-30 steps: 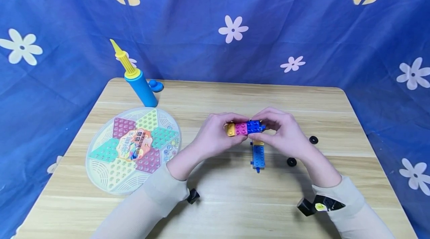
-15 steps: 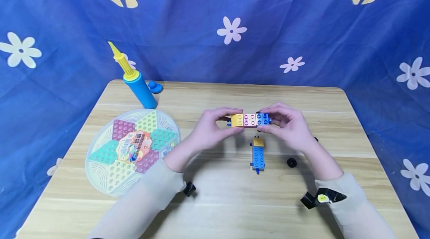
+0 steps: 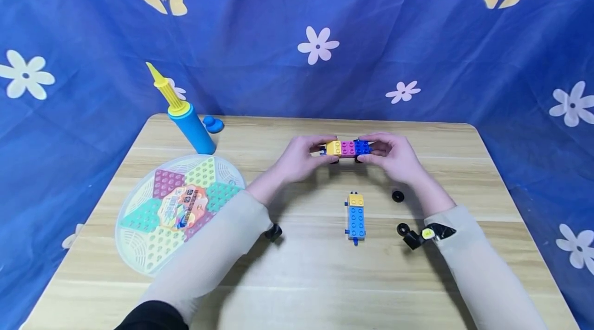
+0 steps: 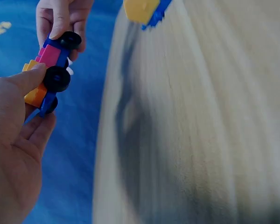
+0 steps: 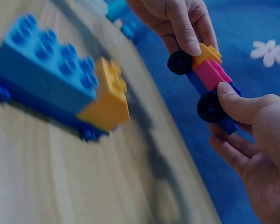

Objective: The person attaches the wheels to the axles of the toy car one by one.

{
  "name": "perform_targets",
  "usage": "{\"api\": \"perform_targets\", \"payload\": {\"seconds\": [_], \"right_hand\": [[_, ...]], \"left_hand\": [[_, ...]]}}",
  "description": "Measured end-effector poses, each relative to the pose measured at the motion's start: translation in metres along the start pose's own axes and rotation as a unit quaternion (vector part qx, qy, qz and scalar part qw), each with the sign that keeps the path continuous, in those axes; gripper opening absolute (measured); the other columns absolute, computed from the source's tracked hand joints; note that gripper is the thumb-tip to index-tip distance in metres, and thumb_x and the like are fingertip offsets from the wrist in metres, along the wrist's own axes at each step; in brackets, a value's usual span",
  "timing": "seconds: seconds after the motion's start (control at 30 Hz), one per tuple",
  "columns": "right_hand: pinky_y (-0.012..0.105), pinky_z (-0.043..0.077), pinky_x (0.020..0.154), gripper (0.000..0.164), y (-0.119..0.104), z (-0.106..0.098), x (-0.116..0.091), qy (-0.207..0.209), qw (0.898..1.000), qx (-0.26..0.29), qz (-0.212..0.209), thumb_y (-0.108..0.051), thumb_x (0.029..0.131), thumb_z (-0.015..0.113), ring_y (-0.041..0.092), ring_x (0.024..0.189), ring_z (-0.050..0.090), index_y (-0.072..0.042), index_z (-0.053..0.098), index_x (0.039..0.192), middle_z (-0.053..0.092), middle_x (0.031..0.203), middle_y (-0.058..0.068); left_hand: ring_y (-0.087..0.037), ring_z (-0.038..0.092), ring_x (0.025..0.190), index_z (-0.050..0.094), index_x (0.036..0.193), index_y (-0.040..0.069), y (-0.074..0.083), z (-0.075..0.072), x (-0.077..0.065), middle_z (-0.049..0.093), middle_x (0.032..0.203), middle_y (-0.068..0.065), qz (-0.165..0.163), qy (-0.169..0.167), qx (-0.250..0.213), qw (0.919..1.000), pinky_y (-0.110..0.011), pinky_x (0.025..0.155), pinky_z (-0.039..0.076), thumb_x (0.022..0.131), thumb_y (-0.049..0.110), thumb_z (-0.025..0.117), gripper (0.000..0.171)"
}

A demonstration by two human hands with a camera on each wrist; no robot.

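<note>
Carried the wheeled brick car (image 3: 348, 148) toward the far edge of the table (image 3: 306, 263).
Pinching its left end with left hand (image 3: 300, 159), right end with right hand (image 3: 400, 159) (seemingly complete), leaving wheelless blue vehicle (image 3: 356, 223) nearer.

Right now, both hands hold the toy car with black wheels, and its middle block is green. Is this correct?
Not quite: the middle block is pink, not green, as the head view shows. The left hand and right hand do hold the toy car with black wheels.
</note>
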State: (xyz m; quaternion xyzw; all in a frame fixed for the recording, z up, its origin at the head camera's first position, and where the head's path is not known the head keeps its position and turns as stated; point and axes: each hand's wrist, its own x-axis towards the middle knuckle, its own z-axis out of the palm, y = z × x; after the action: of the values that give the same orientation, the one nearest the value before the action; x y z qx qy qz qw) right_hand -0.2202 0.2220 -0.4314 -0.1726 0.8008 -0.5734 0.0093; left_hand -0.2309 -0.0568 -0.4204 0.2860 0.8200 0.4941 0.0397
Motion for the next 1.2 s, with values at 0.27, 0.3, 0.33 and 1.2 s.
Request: {"api": "perform_targets", "payload": {"seconds": [0.27, 0.3, 0.33, 1.2], "right_hand": [[0.028, 0.062, 0.083, 0.046, 0.026, -0.002, 0.026, -0.029, 0.995, -0.063, 0.066, -0.009, 0.092, 0.085, 0.032, 0.101, 0.074, 0.001, 0.069, 0.134, 0.072, 0.117, 0.020], [0.029, 0.062, 0.084, 0.046, 0.029, -0.002, 0.029, -0.030, 0.995, -0.070, 0.071, -0.009, 0.092, 0.085, 0.032, 0.101, 0.074, 0.001, 0.069, 0.134, 0.073, 0.116, 0.020], [0.029, 0.061, 0.084, 0.046, 0.032, -0.001, 0.031, -0.031, 0.994, -0.077, 0.075, -0.009, 0.092, 0.084, 0.031, 0.101, 0.073, 0.000, 0.069, 0.135, 0.073, 0.115, 0.019], [0.050, 0.054, 0.104, 0.060, 0.033, -0.023, 0.027, -0.044, 0.990, -0.108, 0.083, -0.020, 0.098, 0.080, 0.040, 0.119, 0.067, 0.003, 0.057, 0.149, 0.066, 0.137, 0.024]], "left_hand": [[-0.020, 0.070, 0.115, 0.066, 0.141, 0.003, -0.031, 0.008, 0.025, 0.071, 0.133, -0.013, -0.053, -0.011, 0.011, 0.9985, -0.028, 0.099, 0.055, 0.098, 0.016, 0.079, 0.046], [-0.019, 0.069, 0.115, 0.066, 0.141, 0.003, -0.034, 0.009, 0.027, 0.071, 0.133, -0.012, -0.056, -0.013, 0.020, 0.9981, -0.028, 0.099, 0.055, 0.099, 0.018, 0.079, 0.047], [-0.019, 0.069, 0.115, 0.066, 0.142, 0.004, -0.037, 0.010, 0.029, 0.071, 0.133, -0.012, -0.060, -0.014, 0.028, 0.9977, -0.028, 0.100, 0.055, 0.099, 0.018, 0.078, 0.047], [-0.028, 0.045, 0.148, 0.042, 0.162, 0.012, -0.033, 0.001, 0.029, 0.045, 0.164, -0.008, -0.075, 0.019, 0.038, 0.9963, -0.040, 0.120, 0.039, 0.097, 0.034, 0.081, 0.078]]}}
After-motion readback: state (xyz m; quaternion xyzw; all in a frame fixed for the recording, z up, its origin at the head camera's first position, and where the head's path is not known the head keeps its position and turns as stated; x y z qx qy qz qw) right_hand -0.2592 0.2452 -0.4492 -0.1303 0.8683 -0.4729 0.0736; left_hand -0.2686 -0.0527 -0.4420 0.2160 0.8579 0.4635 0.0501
